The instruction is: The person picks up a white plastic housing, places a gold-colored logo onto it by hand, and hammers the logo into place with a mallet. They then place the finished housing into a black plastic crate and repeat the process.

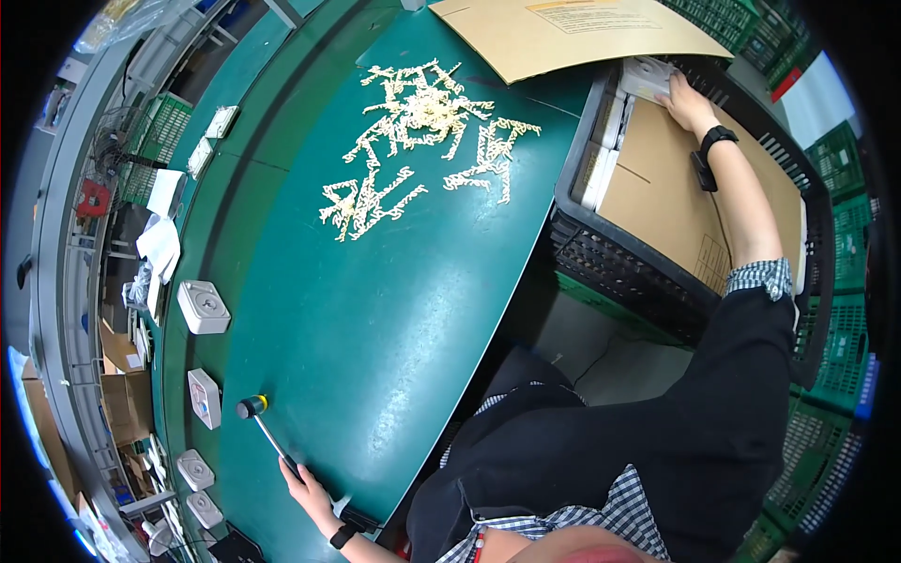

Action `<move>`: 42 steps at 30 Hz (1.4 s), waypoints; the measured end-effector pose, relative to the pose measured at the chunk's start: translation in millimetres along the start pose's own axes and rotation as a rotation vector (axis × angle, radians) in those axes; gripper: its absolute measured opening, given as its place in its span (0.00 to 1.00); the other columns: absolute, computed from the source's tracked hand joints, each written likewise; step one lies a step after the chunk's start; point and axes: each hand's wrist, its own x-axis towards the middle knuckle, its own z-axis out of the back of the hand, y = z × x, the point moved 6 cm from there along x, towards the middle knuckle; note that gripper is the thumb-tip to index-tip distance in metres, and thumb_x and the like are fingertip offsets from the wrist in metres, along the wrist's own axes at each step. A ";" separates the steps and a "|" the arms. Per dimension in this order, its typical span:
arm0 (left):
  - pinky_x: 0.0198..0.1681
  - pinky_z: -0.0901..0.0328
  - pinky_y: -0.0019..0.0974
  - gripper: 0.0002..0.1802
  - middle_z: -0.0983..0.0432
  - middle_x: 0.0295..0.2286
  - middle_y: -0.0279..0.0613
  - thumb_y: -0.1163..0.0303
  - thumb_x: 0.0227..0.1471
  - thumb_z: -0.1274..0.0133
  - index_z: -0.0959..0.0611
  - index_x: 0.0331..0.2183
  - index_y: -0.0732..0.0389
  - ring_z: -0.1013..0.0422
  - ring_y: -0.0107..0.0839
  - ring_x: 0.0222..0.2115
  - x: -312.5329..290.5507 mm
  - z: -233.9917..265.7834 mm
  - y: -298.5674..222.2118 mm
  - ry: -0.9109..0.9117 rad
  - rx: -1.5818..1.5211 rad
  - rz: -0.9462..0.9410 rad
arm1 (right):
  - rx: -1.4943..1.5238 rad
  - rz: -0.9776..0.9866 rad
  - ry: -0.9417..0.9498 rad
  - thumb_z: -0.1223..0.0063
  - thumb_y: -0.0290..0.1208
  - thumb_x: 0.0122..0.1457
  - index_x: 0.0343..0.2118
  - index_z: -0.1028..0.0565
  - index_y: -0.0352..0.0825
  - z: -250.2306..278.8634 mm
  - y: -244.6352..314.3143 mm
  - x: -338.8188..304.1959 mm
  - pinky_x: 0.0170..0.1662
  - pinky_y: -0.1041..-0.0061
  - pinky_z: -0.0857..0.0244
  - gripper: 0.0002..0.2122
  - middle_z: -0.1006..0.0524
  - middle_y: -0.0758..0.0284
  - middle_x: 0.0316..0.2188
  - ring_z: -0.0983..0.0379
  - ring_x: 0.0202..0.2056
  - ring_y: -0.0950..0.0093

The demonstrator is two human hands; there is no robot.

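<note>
My left hand [308, 492] is closed around the handle of a small mallet [272, 437] with a black and yellow head, held low over the near left of the green table. At the far right, my right hand [690, 101] reaches into a black plastic crate [601, 242]. Its fingers grip the edge of a white plastic housing [646, 79] at the crate's far corner. Brown cardboard sheets [662, 188] lie in that crate, with more white housings [597, 174] showing along their left side.
Cream twisted strips [432, 111] lie in loose heaps on the green table [375, 310]. Square white units [203, 307] with round faces line its left edge. A large cardboard sheet [582, 33] overhangs the far end. Green crates [835, 328] are stacked at right.
</note>
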 end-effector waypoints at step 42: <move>0.34 0.33 0.40 0.26 0.24 0.28 0.55 0.67 0.53 0.49 0.31 0.54 0.59 0.26 0.50 0.29 -9.2 19.1 -41.3 -0.022 0.091 -0.105 | 0.472 0.296 0.085 0.48 0.54 0.53 0.55 0.35 0.26 -18.0 195.1 273.9 0.59 0.66 0.46 0.36 0.34 0.47 0.54 0.39 0.57 0.56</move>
